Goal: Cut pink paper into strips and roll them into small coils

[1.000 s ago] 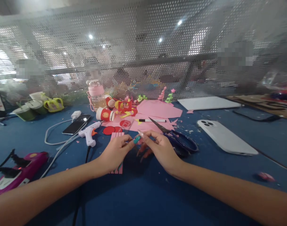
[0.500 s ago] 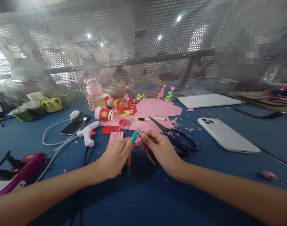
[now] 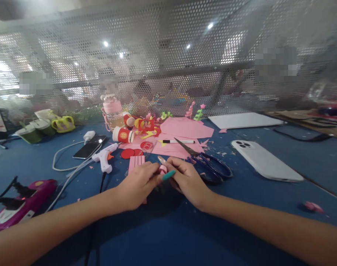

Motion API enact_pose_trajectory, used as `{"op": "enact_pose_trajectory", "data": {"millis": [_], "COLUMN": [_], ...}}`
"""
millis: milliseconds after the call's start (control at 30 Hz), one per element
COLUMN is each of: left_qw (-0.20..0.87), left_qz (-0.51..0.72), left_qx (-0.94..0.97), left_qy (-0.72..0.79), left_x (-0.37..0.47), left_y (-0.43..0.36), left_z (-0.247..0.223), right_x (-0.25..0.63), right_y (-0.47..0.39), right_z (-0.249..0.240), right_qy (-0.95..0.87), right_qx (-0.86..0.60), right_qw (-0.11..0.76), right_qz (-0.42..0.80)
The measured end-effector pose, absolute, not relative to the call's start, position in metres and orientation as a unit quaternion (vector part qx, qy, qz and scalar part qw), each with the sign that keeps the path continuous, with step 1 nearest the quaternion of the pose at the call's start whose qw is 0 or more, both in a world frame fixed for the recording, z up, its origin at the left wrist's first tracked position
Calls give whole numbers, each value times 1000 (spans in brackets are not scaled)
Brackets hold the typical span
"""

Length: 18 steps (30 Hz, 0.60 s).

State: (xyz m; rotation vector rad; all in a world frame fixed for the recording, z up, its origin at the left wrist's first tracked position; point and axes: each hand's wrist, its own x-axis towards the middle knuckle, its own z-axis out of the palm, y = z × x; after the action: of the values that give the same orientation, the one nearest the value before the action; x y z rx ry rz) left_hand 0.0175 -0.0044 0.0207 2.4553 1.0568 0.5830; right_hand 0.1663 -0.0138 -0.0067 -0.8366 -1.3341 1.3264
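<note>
A small curled piece of pink paper (image 3: 163, 169) is pinched between my two hands, above the blue table. My left hand (image 3: 139, 181) closes on its left side, the thumb with a long teal nail crossing in front of it. From the right, my right hand (image 3: 189, 179) grips it with thumb and fingers; part of the paper is hidden by the fingers. Pink paper strips (image 3: 136, 161) lie just behind my left hand. Blue-handled scissors (image 3: 212, 165) rest open close behind my right hand.
A hot glue gun (image 3: 104, 159), a dark phone (image 3: 89, 147) and a purple power strip (image 3: 27, 205) lie left. Behind are pink paper sheets (image 3: 185, 127), a marker (image 3: 182, 141), a red paper cup (image 3: 123, 135) and a bottle (image 3: 113, 112). A white phone (image 3: 268, 160) lies right.
The left thumb has moved right and down across the front of the paper. The pink piece now shows as a curl between the hands, which have come closer together.
</note>
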Motion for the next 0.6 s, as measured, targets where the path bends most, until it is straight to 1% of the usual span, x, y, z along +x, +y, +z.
{"op": "enact_pose_trajectory", "data": {"millis": [67,167,233,300,400,600], "left_qw": [217,288,314,303,275,296], "left_qz": [210,183,161,156,181,201], "left_qx": [873,841,829,834,844,843], "left_qy": [384,419,434,435,424,402], "left_x": [18,17,17,16,15,17], "left_y": [-6,-9,-10,-10,-9,-8], "left_z": [21,22,23,23,25,26], "right_x": [167,169,170,171,171,167], "right_y": [-12,-12,-12,-12,-13,-16], "right_z": [-7,-6,-5,-4,-2,0], "right_qy": [-562,-562,-555,-547,-538,-525], "right_qx": [-341,-342,-344,-343,-343,-346], "right_qw": [511,505,503,504,510,506], "right_qz": [554,558,567,573,577,591]}}
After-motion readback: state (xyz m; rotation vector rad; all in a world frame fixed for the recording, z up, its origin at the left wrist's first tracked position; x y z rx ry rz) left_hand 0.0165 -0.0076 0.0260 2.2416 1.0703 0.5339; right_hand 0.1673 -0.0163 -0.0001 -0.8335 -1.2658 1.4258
